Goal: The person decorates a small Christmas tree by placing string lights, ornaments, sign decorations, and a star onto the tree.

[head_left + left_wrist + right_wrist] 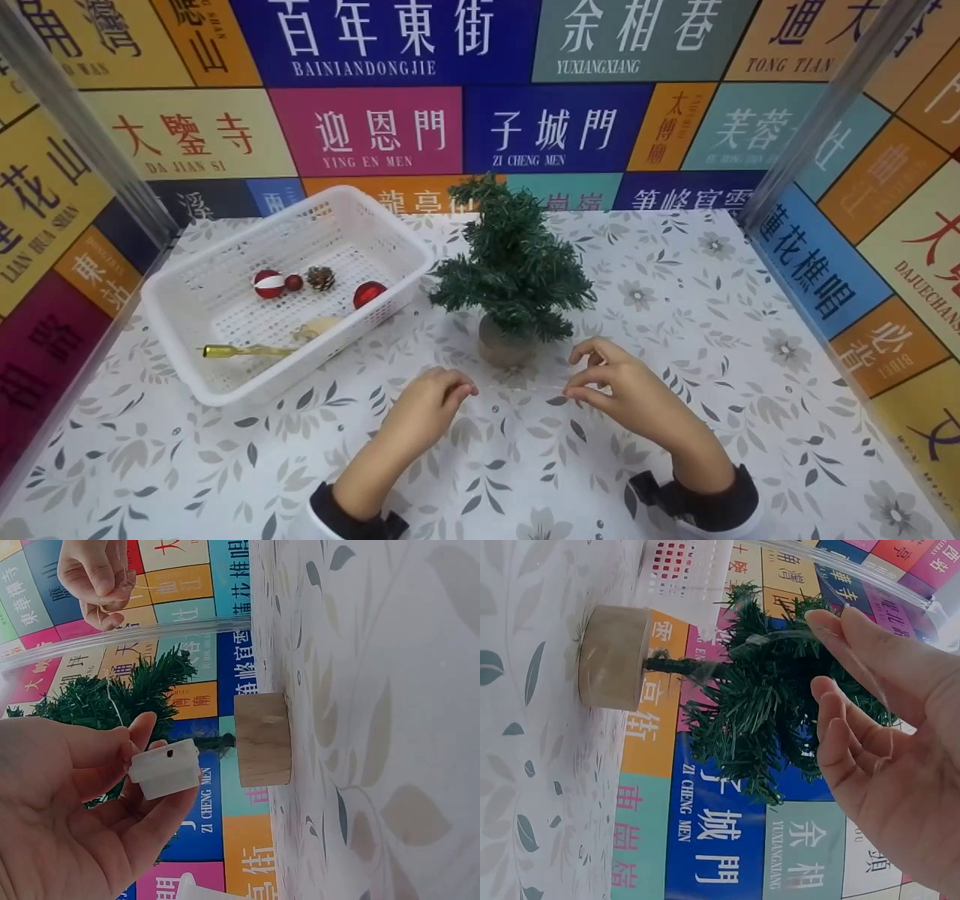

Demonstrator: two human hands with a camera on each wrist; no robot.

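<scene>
A small green artificial Christmas tree (517, 255) stands on a round wooden base (262, 741). My left hand (435, 401) is in front of it and holds a small white battery box (166, 771) between thumb and fingers. From the box a thin, nearly clear wire (114, 701) leads off toward my right hand (619, 386). The right hand pinches this wire with thumb and finger, and a loop (889, 720) of it hangs by the palm. Between the hands the wire (517, 388) spans low in front of the base.
A white perforated basket (176, 330) stands to the left, holding a red-and-white ball (268, 283), a red ball (370, 294), a pine cone (321, 278) and a gold ornament (247, 350). Behind the floral tablecloth (675, 300) rises a wall of coloured signs (367, 127).
</scene>
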